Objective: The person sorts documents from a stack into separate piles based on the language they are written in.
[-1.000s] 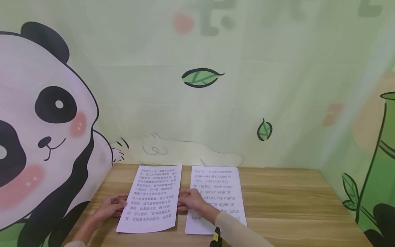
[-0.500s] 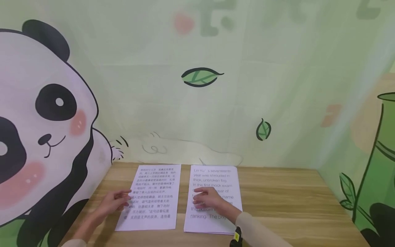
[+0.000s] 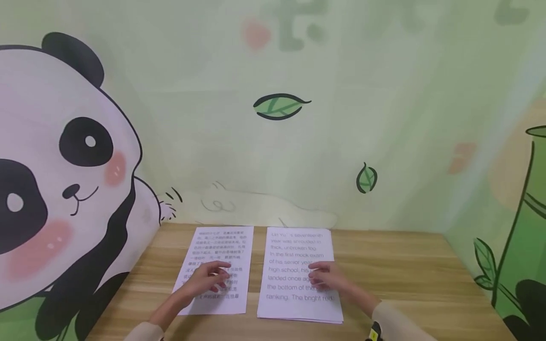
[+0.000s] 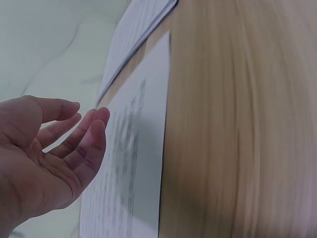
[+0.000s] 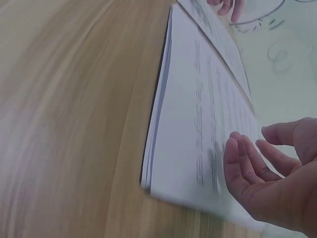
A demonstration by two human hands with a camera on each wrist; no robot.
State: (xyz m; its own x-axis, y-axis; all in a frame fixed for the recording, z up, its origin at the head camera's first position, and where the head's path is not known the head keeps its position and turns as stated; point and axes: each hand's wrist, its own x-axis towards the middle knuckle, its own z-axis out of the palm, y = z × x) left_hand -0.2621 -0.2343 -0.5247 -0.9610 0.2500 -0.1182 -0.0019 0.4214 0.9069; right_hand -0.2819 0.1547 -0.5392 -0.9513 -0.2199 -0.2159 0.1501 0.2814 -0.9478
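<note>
On the wooden table lie two printed papers side by side. The left one is a sheet of Chinese text (image 3: 222, 246); the right one is a stack of paper with English text (image 3: 294, 303), its layered edge showing in the right wrist view. My left hand (image 3: 209, 279) hovers over the Chinese sheet, fingers loosely bent, holding nothing, and its shadow falls on the page in the left wrist view. Over the right edge of the English stack hangs my right hand (image 3: 330, 279), fingers relaxed and empty, covering the ends of a few lines.
The wooden table (image 3: 392, 270) extends to the right of the papers. Behind it hangs a pale green backdrop (image 3: 204, 132) with a printed panda (image 3: 85, 199), leaves and bamboo. A dark band with a yellow patch (image 3: 374, 331) is on the right wrist.
The right hand has moved right, from the Chinese sheet's right edge across the English stack to its right side. The left hand has left the sheet's left edge and moved right over it.
</note>
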